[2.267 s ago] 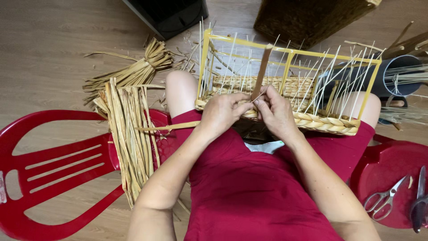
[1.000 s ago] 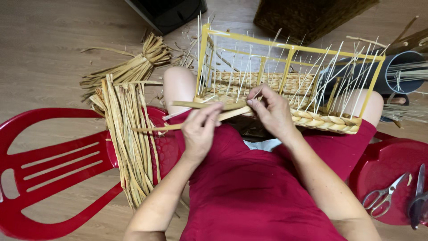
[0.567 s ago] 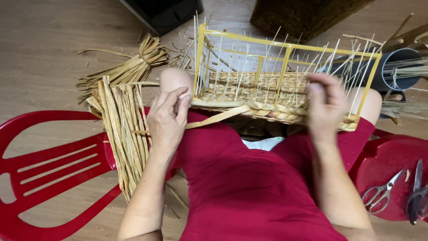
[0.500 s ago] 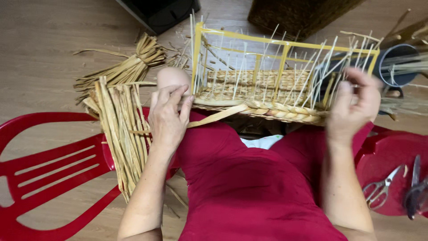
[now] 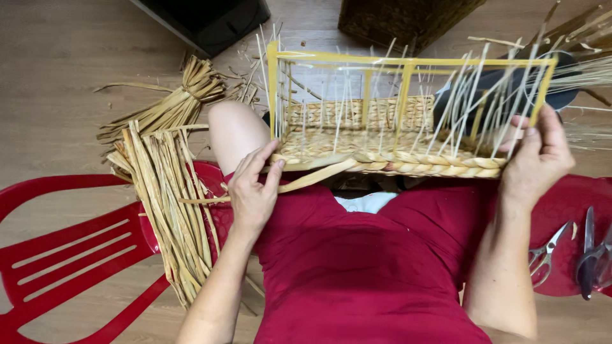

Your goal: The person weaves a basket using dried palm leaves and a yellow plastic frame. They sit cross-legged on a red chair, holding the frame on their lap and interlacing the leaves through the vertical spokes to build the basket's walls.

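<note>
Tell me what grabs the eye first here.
A yellow wire frame with a half-woven basket base sits on the person's lap at centre, the left hand and right hand at its two ends. A bundle of straw strips lies across a red chair at left.

Upright thin spokes (image 5: 344,108) crowd the yellow frame (image 5: 408,62); straw bundle (image 5: 167,191) blocks the left; open floor (image 5: 57,76) beyond.

Light wood-plank floor (image 5: 57,70) fills the frame; a red plastic chair (image 5: 70,248) lower left, dark box (image 5: 210,19) at top.
</note>
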